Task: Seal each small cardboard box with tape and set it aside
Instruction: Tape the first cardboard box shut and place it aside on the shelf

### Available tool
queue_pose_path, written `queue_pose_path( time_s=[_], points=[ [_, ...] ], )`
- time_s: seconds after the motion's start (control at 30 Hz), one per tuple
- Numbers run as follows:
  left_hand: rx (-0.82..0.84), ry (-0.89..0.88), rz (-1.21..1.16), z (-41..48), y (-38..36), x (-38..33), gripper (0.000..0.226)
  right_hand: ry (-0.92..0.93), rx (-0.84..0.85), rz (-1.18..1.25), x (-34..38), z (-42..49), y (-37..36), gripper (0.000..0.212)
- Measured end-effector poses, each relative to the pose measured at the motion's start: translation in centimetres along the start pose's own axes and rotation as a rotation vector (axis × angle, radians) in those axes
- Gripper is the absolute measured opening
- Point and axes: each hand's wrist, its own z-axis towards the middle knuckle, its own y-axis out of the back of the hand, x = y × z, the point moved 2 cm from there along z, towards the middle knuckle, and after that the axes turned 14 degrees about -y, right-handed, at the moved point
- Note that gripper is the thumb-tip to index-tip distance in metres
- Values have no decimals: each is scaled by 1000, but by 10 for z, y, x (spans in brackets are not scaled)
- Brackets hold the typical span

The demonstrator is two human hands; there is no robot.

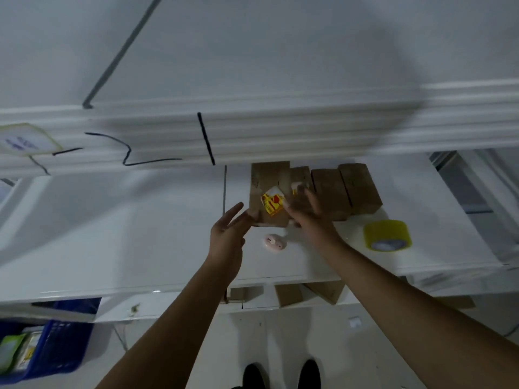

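Box row (330, 192) blocks back; tape roll (387, 235) right; left seemingly free.

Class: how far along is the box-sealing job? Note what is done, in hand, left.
Done, seemingly: three boxes rowed at the back; tape unclear. In hand: left hand and right hand at the stickered box. Left: tape roll idle; more boxes under the table edge.

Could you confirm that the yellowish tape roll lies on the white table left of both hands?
Not quite: in the head view the yellowish tape roll lies on the white table right of the left hand and the right hand.
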Motion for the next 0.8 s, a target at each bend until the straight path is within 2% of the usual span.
queue_pose_path(
  time_s=[0.07,0.1,0.17,0.23,0.4,0.53,0.67,0.77,0.8],
  points=[
    [95,-7,2,-19,2,-2,63,-116,109,76,3,-6,-5,87],
    [139,-9,27,-25,3,-2,66,-113,116,86,4,-10,-6,76],
    [178,-30,104,-33,5,-6,65,-66,135,122,3,-18,-9,39],
    [175,-43,131,-35,5,-14,57,-43,154,150,-1,-25,-12,24],
    [176,-112,158,-36,-1,-30,33,-18,165,152,-12,-39,-23,34],
    [157,-154,227,-43,-3,-25,31,-15,63,127,-7,-43,-26,50],
    [136,-139,201,-47,-6,-19,33,56,-67,-9,-4,-44,-27,45],
    [134,-76,181,-46,-6,-17,40,14,-61,6,-2,-44,-26,64],
    [129,-61,178,-45,-6,-17,42,3,-44,3,-2,-45,-25,64]
  ],
)
